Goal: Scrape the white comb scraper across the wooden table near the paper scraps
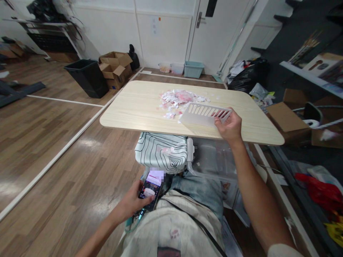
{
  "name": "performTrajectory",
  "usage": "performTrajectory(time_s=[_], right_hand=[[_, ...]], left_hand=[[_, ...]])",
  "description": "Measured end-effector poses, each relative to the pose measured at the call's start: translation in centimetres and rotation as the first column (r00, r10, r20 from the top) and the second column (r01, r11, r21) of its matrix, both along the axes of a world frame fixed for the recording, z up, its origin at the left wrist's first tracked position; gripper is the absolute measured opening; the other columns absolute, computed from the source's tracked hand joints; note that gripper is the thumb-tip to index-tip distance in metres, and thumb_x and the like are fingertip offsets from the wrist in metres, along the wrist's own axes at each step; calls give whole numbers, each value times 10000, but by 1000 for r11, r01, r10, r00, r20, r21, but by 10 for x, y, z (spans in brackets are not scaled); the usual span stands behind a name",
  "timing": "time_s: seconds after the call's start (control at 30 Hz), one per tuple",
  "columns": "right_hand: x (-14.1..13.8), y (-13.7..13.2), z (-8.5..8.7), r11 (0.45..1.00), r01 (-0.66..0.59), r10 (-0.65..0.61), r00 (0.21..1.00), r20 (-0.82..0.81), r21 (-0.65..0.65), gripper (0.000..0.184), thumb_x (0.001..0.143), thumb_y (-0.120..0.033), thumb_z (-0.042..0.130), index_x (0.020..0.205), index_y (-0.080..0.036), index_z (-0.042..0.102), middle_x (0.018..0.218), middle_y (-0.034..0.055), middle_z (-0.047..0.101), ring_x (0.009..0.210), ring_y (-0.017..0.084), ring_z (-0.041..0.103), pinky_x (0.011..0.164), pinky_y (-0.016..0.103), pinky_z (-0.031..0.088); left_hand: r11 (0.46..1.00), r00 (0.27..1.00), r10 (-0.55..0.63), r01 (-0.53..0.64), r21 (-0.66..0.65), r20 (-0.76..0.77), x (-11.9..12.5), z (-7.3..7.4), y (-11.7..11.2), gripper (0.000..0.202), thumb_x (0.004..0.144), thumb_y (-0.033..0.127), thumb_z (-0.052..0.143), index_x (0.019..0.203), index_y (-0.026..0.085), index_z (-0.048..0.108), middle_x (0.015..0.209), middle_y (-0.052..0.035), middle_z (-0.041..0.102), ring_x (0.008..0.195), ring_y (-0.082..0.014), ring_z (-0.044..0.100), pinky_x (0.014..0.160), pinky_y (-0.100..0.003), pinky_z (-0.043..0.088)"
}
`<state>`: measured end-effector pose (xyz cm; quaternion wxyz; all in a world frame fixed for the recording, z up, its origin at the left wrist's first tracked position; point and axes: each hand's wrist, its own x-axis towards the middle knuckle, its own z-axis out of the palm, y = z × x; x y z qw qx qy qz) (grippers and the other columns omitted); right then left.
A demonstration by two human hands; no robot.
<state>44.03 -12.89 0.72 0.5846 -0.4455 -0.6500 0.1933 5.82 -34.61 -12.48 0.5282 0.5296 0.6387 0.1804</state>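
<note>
At table (128, 107), our R hand (232, 127) grips R end of slotted plate (197, 119), long axis L–R, slots far side; L hand (133, 200) clasps phone (150, 186), top pointing fwd, slightly R.

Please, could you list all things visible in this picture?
table: 1, pale wood, centre
scraps: many, white and pink, on table
board: 1, white, over table
phone: 1, dark, lower centre
patterned cloth: 1, pale, below table edge
clear box: 1, colourless, beside cloth
bin: 1, black, left floor
cartons: several, brown, left and right
door: 1, white, back
tub: 1, teal, by door
clutter: uncountable, mixed, right
left hand: 1, bare, holding phone
right hand: 1, bare, holding board
</note>
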Motion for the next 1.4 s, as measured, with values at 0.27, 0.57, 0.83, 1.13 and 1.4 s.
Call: performTrajectory(time_s=[0.27, 0.57, 0.83, 1.13, 1.4], right_hand=[[1, 2, -1, 1000, 8, -8, 1000, 0, -5, 411, 746, -523, 840, 869, -254, 554, 885, 67, 710, 873, 245, 723, 866, 427, 618], [1, 2, -2, 1000, 9, -9, 1000, -1, 4, 401, 751, -515, 842, 860, -260, 553, 877, 65, 699, 891, 259, 733, 890, 447, 624], [0, 1, 0, 1000, 5, -5, 1000, 0, 6, 394, 758, -512, 839, 857, -262, 551, 855, 63, 688, 893, 262, 731, 889, 453, 619], [0, 1, 0, 1000, 12, -12, 1000, 8, 23, 339, 772, -484, 820, 836, -261, 572, 848, 63, 682, 882, 270, 722, 910, 478, 607], [1, 3, -2, 1000, 4, -4, 1000, 12, 31, 346, 785, -503, 808, 835, -256, 571, 837, 64, 662, 884, 274, 708, 917, 491, 596]], left_hand=[[997, 999, -17, 18, 69, -29, -2, -16, -1, 508, 657, 488, 872, 996, 221, 606, 960, -69, 701, 981, -335, 675, 845, -440, 542], [995, 992, -44, 54, -83, 117, -15, 21, 9, 509, 866, 704, 616, 1036, 235, 716, 1057, -55, 742, 1051, -303, 661, 915, -366, 507], [988, 950, -69, 108, -114, 304, -24, 7, 14, 551, 898, 728, 615, 1049, 209, 720, 1054, -53, 752, 1041, -286, 664, 900, -345, 521], [949, 821, -94, 244, -198, 563, -23, 4, 22, 670, 888, 583, 747, 1470, 278, 615, 1531, -79, 643, 1446, -354, 537, 1233, -500, 392], [911, 811, -226, 372, -177, 539, -34, -4, 32, 718, 863, 460, 795, 1521, 265, 585, 1586, -60, 601, 1522, -363, 443, 1282, -494, 330]])
